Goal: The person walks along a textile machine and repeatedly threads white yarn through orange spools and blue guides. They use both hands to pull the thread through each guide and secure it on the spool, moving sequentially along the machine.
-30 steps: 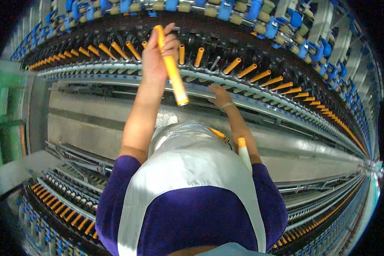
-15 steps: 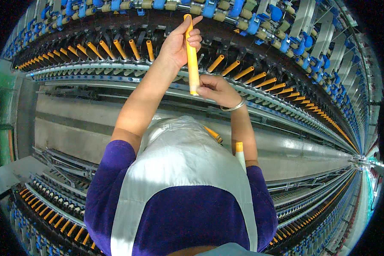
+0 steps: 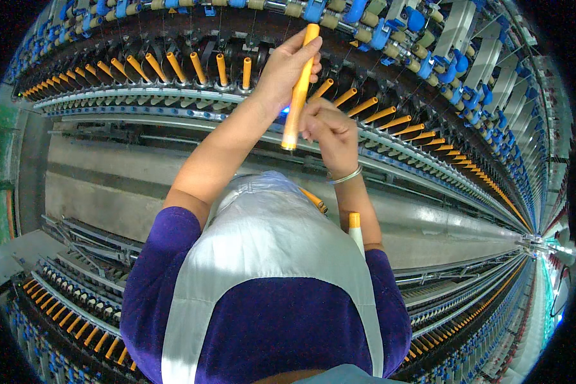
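A long yellow bobbin (image 3: 296, 109) slants across the space in front of the machine, with a pale band near its lower end. My left hand (image 3: 280, 75) is wrapped round its upper part, the thumb lying along it. Close beside the lower half is my right hand (image 3: 334, 133), fingers curled in and pressed together. Whatever they pinch, if anything, is too small to make out. Behind both hands runs a row of yellow bobbins (image 3: 221, 69) standing on the machine's spindles, with a gap behind the held bobbin.
Blue-and-tan rollers (image 3: 313, 11) line the machine above the spindles. My pale apron (image 3: 262, 224) carries a yellow bobbin (image 3: 313, 201) at its front. A white-wound bobbin (image 3: 356, 232) sticks up by my right arm. Behind me stands another machine (image 3: 83, 320) across the grey aisle floor (image 3: 96, 185).
The held bobbin has tilted, its top moving right and its lower end slightly left and down. My right hand has come off its lower end and curled its fingers beside it.
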Tool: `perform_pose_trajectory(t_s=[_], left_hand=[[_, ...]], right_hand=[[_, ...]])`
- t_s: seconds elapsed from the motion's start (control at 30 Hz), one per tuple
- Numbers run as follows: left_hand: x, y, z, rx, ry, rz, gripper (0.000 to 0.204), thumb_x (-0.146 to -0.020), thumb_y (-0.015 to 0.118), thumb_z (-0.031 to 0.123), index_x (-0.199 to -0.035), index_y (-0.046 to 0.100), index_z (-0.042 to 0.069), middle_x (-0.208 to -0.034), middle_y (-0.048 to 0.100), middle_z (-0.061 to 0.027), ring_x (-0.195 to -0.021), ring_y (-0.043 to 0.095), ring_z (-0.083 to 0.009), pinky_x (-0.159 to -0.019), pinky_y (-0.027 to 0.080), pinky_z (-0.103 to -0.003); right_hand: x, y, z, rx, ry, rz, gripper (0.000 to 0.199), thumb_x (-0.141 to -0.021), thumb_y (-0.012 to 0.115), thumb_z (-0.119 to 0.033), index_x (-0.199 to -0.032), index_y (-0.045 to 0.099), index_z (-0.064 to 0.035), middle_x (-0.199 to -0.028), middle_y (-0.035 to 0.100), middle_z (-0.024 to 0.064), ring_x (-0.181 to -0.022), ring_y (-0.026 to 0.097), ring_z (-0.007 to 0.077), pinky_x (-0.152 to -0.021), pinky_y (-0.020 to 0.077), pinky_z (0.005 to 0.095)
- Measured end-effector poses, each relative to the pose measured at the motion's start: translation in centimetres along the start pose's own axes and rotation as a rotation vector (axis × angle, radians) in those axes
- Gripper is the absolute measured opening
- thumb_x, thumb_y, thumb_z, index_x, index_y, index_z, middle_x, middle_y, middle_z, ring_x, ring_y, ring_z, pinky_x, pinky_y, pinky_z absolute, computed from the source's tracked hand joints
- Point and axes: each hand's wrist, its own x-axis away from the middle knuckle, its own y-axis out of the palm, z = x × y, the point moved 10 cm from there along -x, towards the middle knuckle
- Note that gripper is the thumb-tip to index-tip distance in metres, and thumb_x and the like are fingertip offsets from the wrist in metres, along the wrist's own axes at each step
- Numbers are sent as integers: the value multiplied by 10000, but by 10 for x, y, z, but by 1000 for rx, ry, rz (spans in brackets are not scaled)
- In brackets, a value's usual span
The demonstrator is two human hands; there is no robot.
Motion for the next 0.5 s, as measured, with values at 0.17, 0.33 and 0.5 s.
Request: perform_pose_trajectory(t_s=[0.17,0.33,0.5], left_hand=[[8,-19,-48,255,-190,193,230,-908,572,155,-1113,493,89,-827,548,-45,-718,540,-150,-652,469,-274],[7,-14,-75,427,-281,62,207,-905,590,185,-1068,486,112,-831,538,-39,-658,516,-130,-541,427,-231],[9,-15,-93,193,-446,157,194,-909,556,251,-1015,526,91,-829,620,-69,-673,560,-137,-547,445,-258]], right_hand=[[-1,-28,-3,-719,-62,234,290,-873,498,-70,-609,377,-77,-743,380,31,-802,416,149,-715,428,274],[5,-30,6,-1144,79,233,304,-880,495,-102,-619,338,-97,-693,324,18,-700,376,127,-559,378,208],[18,-43,0,-470,195,278,232,-873,524,-87,-673,409,-68,-766,425,19,-660,381,76,-525,326,175]])
